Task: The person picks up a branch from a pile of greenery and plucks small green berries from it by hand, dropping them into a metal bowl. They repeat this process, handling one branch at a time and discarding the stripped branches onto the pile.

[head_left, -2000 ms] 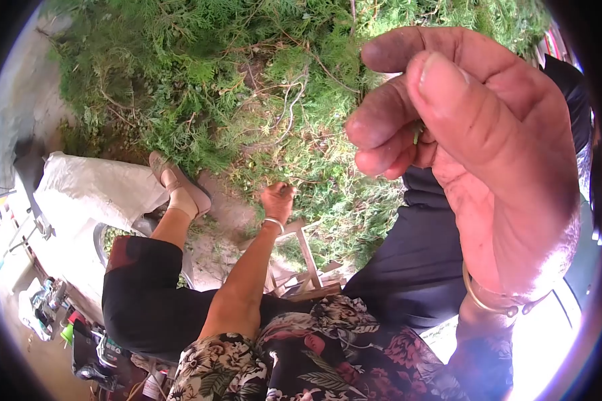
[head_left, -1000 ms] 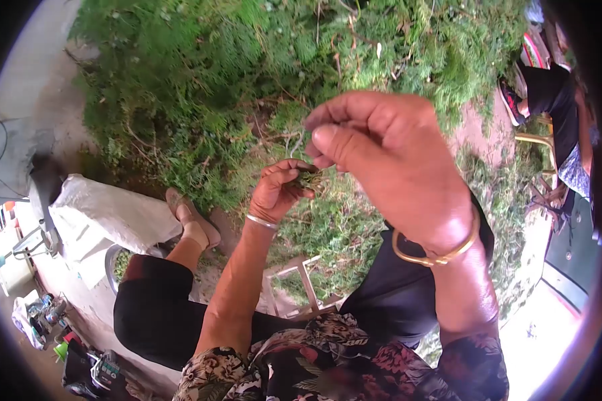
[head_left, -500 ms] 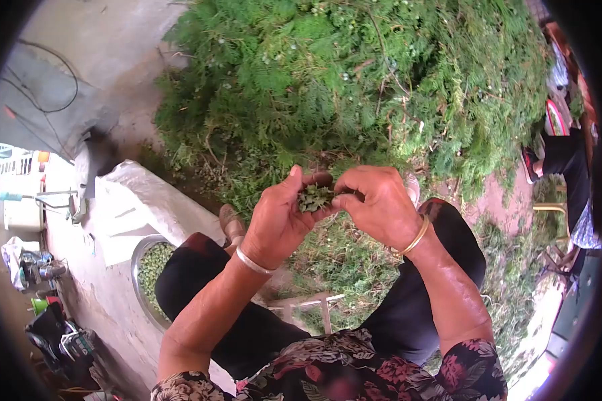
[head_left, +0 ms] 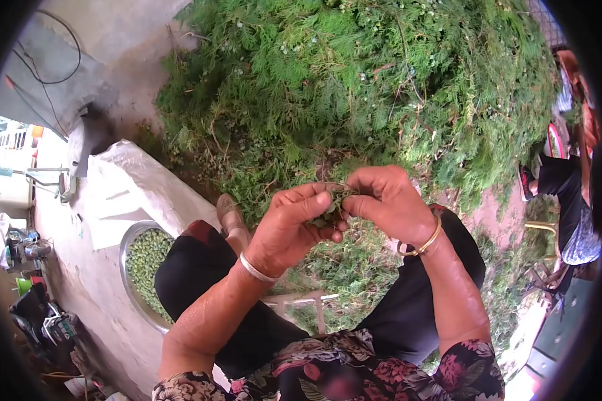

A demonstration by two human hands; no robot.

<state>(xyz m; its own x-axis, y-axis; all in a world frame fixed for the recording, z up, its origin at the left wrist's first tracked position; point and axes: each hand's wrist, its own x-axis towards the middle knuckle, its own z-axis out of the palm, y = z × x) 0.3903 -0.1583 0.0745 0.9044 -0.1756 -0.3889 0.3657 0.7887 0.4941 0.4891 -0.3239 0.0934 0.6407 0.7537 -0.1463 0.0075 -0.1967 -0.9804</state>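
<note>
In front of my knees both hands meet over a clump of small green cones (head_left: 329,217). My left hand (head_left: 284,224) is closed around the clump, thumb on top, fingers curled beneath. My right hand (head_left: 391,200) pinches thumb and forefinger at the clump's right edge, where a thin green sprig (head_left: 344,192) shows. Its fingertips partly cover what they grip. Beyond my hands lies a large heap of cut evergreen branches (head_left: 354,93). By my left knee, a round metal basin (head_left: 124,257) holds many small green cones (head_left: 147,264).
A pale sheet (head_left: 157,184) lies on the ground at left. Part of a wooden stool (head_left: 320,311) shows between my legs. Another person's dark-trousered leg (head_left: 558,177) is at the far right. Tools and clutter (head_left: 43,317) stand at lower left; a black cable (head_left: 60,80) lies at upper left.
My left hand has turned and its fingers have closed over the cones, which lay in its open palm before. My right hand still pinches at the clump. The view has shifted slightly.
</note>
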